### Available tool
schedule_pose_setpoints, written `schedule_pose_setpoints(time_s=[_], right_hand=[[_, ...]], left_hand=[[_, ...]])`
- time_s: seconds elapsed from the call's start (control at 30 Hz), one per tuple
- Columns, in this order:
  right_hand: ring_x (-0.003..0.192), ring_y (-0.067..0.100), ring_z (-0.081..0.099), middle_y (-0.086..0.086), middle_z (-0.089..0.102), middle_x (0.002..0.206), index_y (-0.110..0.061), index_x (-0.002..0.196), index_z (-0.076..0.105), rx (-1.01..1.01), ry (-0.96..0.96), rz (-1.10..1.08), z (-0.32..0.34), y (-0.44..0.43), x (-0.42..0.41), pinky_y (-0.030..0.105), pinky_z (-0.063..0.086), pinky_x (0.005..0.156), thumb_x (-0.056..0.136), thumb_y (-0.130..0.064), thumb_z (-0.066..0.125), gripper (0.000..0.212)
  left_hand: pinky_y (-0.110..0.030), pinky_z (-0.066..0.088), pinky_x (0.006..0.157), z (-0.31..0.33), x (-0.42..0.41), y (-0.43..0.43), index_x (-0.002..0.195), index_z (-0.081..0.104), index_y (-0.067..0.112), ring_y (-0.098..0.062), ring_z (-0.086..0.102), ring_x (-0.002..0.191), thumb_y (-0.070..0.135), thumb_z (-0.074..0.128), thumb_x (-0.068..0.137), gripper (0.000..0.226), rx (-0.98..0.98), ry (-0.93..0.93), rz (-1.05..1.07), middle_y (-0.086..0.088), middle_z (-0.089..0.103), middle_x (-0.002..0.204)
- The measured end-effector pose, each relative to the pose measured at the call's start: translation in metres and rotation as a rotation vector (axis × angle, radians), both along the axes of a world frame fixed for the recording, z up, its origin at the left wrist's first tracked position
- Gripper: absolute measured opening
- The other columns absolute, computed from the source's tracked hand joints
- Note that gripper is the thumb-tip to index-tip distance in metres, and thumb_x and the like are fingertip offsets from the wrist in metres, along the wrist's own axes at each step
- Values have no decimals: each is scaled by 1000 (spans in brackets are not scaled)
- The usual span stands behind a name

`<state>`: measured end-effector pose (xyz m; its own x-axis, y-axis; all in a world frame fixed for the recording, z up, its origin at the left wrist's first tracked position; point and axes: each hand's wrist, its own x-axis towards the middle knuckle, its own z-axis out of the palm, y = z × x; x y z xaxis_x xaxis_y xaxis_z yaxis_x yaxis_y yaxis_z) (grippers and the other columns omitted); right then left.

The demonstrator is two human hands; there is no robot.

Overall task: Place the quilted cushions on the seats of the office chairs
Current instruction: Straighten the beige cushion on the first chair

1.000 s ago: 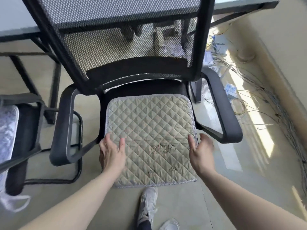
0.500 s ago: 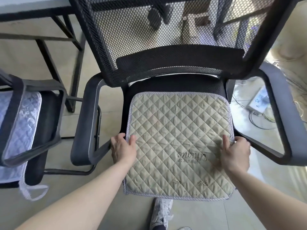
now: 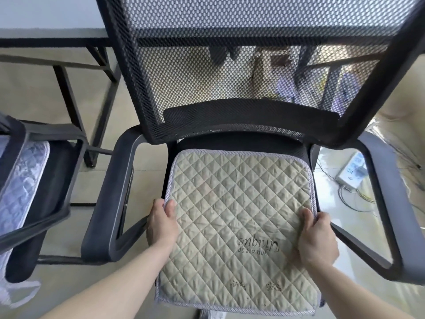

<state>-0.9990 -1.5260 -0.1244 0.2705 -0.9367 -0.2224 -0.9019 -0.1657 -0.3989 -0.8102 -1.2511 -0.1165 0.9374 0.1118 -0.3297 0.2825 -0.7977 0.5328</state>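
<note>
hands (image 3: 239, 233) gripping cushion (image 3: 234, 208), seat (image 3: 241, 143) mostly hidden

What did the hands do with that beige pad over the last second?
Both hands closed on the beige quilted cushion's sides: the left hand and right hand, which lay loosely on it a second ago, now pinch its edges. The cushion reaches further back on the black mesh office chair. The neighbouring chair's pale cushion stayed put.
</note>
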Motion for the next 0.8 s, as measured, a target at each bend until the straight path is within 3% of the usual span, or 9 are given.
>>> schedule_pose_setpoints(time_s=[0.13,0.4,0.5,0.8], right_hand=[[60,27,47,-2,45,62,-22,80,33,0,4,-13,-2,-13,16,38,34,59,97,-64,28,46],[56,24,45,-3,46,62,-25,81,30,-35,-2,40,-9,-28,35,39,37,60,97,-66,23,44],[63,30,51,3,50,66,-24,82,31,-50,43,52,-15,-26,33,42,39,62,96,-67,20,46],[62,29,48,4,50,68,-22,82,31,-74,104,91,-15,-26,35,41,36,64,96,-65,18,48]], left_hand=[[-34,36,67,1,14,-9,88,42,12,-27,50,78,35,40,101,27,-4,-54,-6,-15,64,96],[-37,38,68,-7,38,-15,89,41,14,-38,59,90,33,41,101,23,16,-64,-37,-20,64,104],[-40,43,71,-10,38,-12,89,41,14,-38,59,91,35,40,101,25,41,-30,-48,-19,64,103],[-39,39,72,-11,45,-11,97,48,8,-36,55,100,37,41,101,30,150,4,-132,-16,57,111]])
